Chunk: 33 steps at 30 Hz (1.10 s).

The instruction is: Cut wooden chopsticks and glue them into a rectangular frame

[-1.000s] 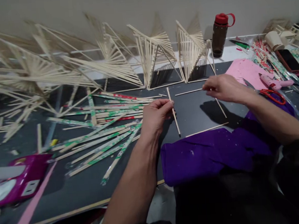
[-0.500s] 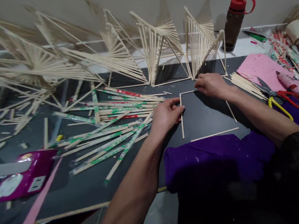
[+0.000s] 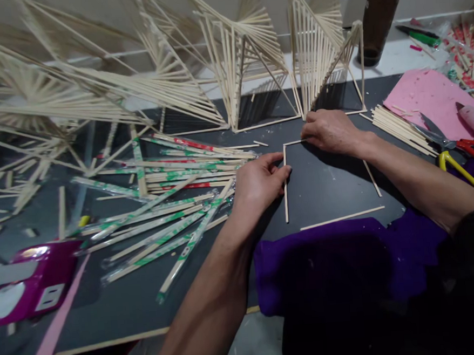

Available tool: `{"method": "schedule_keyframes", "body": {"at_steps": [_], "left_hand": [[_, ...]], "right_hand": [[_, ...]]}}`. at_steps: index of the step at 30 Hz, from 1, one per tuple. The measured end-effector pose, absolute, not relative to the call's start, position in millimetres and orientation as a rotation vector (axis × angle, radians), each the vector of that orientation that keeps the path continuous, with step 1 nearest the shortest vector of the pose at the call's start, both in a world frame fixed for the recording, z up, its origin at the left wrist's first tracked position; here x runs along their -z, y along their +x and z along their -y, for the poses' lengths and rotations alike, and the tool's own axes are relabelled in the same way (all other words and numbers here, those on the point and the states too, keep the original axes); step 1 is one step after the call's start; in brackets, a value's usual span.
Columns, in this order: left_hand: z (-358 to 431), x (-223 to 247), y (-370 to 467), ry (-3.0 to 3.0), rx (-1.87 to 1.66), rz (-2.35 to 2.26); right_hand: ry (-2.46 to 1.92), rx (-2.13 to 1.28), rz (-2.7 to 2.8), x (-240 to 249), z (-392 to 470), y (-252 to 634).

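Note:
My left hand [image 3: 259, 181] holds a bare wooden chopstick [image 3: 286, 201] between thumb and fingers, the stick lying front to back on the dark table. My right hand [image 3: 331, 130] has its fingers closed on a second chopstick [image 3: 293, 142], whose left end meets the top of the first at a corner. The rest of that second stick is hidden under the hand. A third chopstick [image 3: 372, 179] slants below my right forearm. Nearest me lies a fourth chopstick [image 3: 343, 217], apart from the others, so the sticks outline a rough square.
Lattice structures of glued sticks [image 3: 249, 68] line the back. Wrapped chopsticks [image 3: 174, 214] spread on the left, near a magenta device [image 3: 60, 265]. To the right are loose sticks [image 3: 404, 130], scissors [image 3: 459, 170], pink sheet [image 3: 430, 93] and bottle [image 3: 380, 21]. Purple cloth [image 3: 268, 272] lies in front.
The view has shifted slightly, tipping downward, so the bottle's top is now cut off. Both hands keep their places at the two joined chopsticks.

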State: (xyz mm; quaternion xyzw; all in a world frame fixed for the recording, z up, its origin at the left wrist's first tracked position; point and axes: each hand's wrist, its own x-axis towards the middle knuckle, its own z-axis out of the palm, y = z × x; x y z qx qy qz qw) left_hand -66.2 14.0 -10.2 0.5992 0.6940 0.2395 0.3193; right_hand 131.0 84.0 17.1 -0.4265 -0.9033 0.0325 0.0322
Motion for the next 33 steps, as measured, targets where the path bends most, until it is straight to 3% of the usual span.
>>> {"method": "schedule_keyframes", "body": {"at_steps": [33], "left_hand": [[-13.6,4.2,-59.2,1.764,-0.508,-1.937]], "right_hand": [[-1.302,-0.155,2.751,-7.4,-84.6,128.7]]}}
